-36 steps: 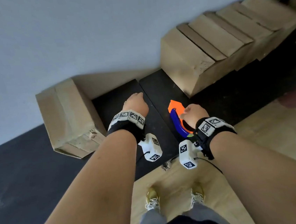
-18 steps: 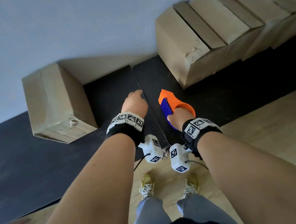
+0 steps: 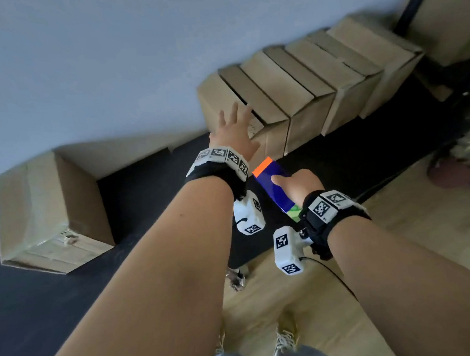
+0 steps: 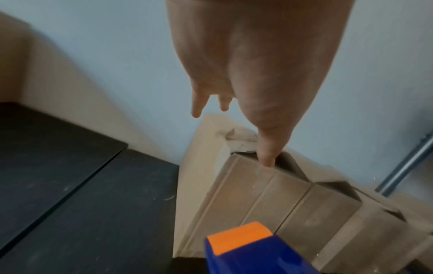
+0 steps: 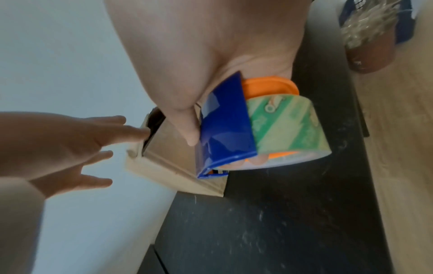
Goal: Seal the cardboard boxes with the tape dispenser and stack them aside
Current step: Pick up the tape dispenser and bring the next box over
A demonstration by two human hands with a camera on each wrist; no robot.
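**What I can't make out**

My left hand (image 3: 233,133) covers part of the top of the nearest cardboard box (image 3: 214,104), so from the head view I cannot tell whether my fingertips touch it. My right hand (image 3: 298,184) wraps the tape dispenser (image 3: 274,186); my palm hides its handle, and my wrist band hides most of the tape roll (image 5: 288,126). The far box (image 3: 448,10) by the wall is cut off by the picture's right edge. The pot (image 3: 459,171) on the floor there is blurred, and its shiny contents are too unclear to name.
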